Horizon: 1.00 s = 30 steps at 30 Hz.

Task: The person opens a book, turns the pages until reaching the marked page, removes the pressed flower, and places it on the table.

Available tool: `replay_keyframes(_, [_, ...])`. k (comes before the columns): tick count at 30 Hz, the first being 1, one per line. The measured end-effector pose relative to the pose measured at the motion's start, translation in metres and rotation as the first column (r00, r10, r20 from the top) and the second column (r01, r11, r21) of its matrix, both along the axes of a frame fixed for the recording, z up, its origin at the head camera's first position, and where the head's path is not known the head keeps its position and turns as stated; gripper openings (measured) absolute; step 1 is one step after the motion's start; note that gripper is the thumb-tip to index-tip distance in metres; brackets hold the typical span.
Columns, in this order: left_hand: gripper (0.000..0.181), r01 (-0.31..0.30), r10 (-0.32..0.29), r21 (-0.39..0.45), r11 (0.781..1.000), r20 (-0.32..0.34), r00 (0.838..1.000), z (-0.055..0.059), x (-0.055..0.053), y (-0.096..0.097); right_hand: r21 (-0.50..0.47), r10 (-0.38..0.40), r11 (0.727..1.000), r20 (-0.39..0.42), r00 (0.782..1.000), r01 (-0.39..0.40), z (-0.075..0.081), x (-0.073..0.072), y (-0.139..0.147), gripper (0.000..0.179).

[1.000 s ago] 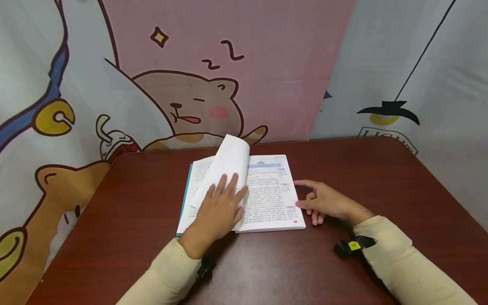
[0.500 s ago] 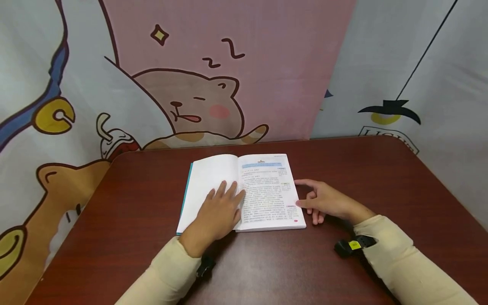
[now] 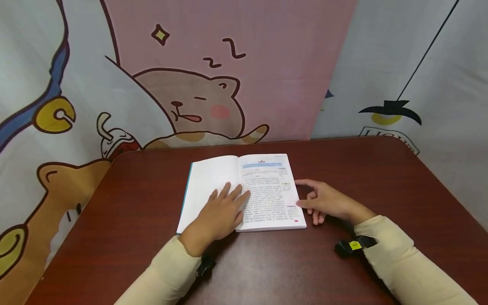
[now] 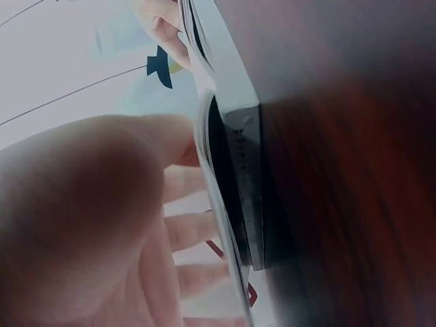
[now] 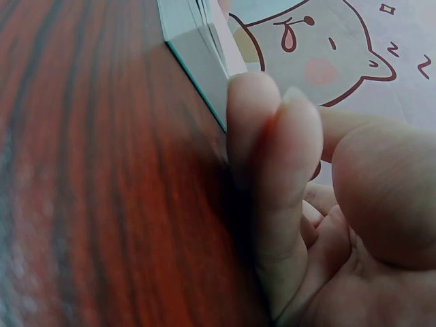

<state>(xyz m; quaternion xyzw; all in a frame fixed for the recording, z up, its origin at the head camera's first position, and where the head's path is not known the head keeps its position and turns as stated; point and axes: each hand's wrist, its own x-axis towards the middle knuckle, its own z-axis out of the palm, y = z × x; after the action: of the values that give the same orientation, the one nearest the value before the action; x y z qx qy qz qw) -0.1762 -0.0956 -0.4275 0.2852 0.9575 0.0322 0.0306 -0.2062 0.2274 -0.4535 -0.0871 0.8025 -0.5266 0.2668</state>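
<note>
A book (image 3: 267,195) lies open on the table, its right page printed with dense text and its left page (image 3: 209,173) blank white. My left hand (image 3: 217,212) rests palm down on the lower part of the left page, fingers spread toward the centre fold. In the left wrist view, the fingers (image 4: 194,231) lie along the lifted curve of the pages. At the book's right edge is my right hand (image 3: 324,201), with thumb and index finger apart and touching the edge. Its other fingers (image 5: 279,157) are loosely bent beside the book, near the tabletop.
The dark red-brown wooden table (image 3: 133,203) extends around the book on all sides. Behind it hangs a cloth backdrop (image 3: 286,76) with cartoon animals. A black wrist device (image 3: 350,246) with a yellow label sits under the right sleeve.
The white leaf that was part-way over has come down flat on the left side, covering the printed left page. My left hand's fingers shifted slightly right; the right hand stayed in place.
</note>
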Motion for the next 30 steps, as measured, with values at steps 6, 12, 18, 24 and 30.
replay_keyframes(6, [0.06,0.02,-0.021,0.012,1.0,0.076,0.997,-0.0005,-0.0001,0.0017,0.006,0.003,1.0,-0.006,1.0,-0.003,-0.0007,0.0003,-0.0001,0.08])
replay_keyframes(12, [0.075,0.059,-0.061,0.035,0.998,0.088,0.994,-0.0015,0.0003,0.0016,0.004,0.007,1.0,-0.003,1.0,-0.007,-0.0015,0.0007,0.0,0.081])
replay_keyframes(18, [0.077,0.104,-0.107,0.057,0.993,0.069,0.992,-0.0041,-0.001,0.0009,0.004,0.007,1.0,-0.007,1.0,-0.007,-0.0013,0.0006,0.0006,0.08])
replay_keyframes(24, [0.077,0.107,-0.111,0.058,0.993,0.064,0.992,-0.0026,-0.0009,0.0023,-0.003,-0.002,1.0,0.009,1.0,0.002,-0.0027,0.0,0.0014,0.08])
replay_keyframes(30, [0.072,0.101,-0.103,0.045,0.994,0.05,0.993,-0.0004,0.0014,0.0037,-0.004,0.0,1.0,0.013,1.0,0.0,-0.0023,0.0001,0.0007,0.08])
